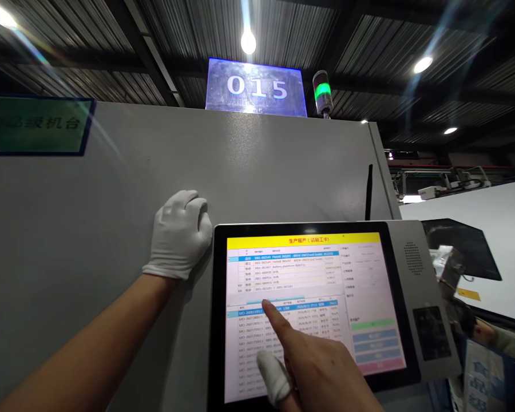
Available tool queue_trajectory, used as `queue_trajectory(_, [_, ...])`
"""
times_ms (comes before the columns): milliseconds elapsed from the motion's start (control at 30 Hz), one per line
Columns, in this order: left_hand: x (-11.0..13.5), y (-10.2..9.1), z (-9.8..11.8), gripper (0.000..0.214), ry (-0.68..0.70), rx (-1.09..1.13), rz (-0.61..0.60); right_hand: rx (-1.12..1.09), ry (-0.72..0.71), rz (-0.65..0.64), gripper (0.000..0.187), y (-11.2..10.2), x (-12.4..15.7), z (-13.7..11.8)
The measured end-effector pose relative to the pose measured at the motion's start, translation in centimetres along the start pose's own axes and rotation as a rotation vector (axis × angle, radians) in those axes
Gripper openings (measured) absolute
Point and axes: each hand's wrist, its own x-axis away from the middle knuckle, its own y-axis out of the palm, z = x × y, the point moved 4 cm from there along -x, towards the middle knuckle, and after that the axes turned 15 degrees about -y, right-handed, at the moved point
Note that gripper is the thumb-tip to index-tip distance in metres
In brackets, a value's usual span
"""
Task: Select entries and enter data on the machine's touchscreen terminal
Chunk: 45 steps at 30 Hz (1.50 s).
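My left hand (180, 234), in a white glove, leans in a loose fist against the grey machine panel (124, 189), just left of a touchscreen terminal (407, 297). I see nothing in its fingers. Over the lit display (304, 337) is my right hand (317, 360), bare except for a white cover on the thumb. Its index finger is stretched out, the tip at or just above the second table of rows; touching or not, I cannot tell. Blue-highlighted rows and a yellow header show on the display, with green, blue and pink buttons at lower right.
A "015" sign (255, 87) and a signal lamp (323, 94) glowing green stand on top of the machine. A black antenna (369, 191) rises behind the terminal. At left hangs a green sign (34, 126). Another dark monitor (463, 246) and part of a person (493, 337) appear at right.
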Motion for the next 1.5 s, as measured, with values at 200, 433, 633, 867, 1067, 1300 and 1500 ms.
queue_trajectory(200, [0.04, 0.02, -0.02, 0.019, -0.003, 0.024, 0.002, -0.009, 0.011, -0.025, 0.083, 0.28, -0.19, -0.15])
queue_trajectory(433, [0.07, 0.13, -0.16, 0.021, -0.017, 0.041, -0.019, 0.034, -0.010, -0.038, 0.085, 0.23, -0.62, -0.68])
queue_trajectory(633, [0.10, 0.17, -0.21, 0.019, 0.001, 0.020, 0.000, 0.020, -0.007, -0.051, 0.087, 0.21, -0.69, -0.68])
queue_trajectory(867, [0.07, 0.23, -0.19, 0.018, -0.007, 0.006, 0.009, 0.044, -0.008, -0.062, 0.086, 0.07, -0.72, -0.79])
queue_trajectory(1067, [0.15, 0.23, -0.18, 0.019, 0.003, 0.010, 0.014, 0.079, -0.013, -0.070, 0.090, 0.28, -0.70, -0.79])
queue_trajectory(1300, [0.15, 0.18, -0.21, 0.019, -0.008, 0.018, 0.010, 0.060, -0.014, -0.065, 0.088, 0.35, -0.67, -0.69])
queue_trajectory(1500, [0.16, 0.14, -0.16, 0.019, 0.007, 0.024, 0.011, 0.054, -0.018, -0.069, 0.092, 0.39, -0.56, -0.60])
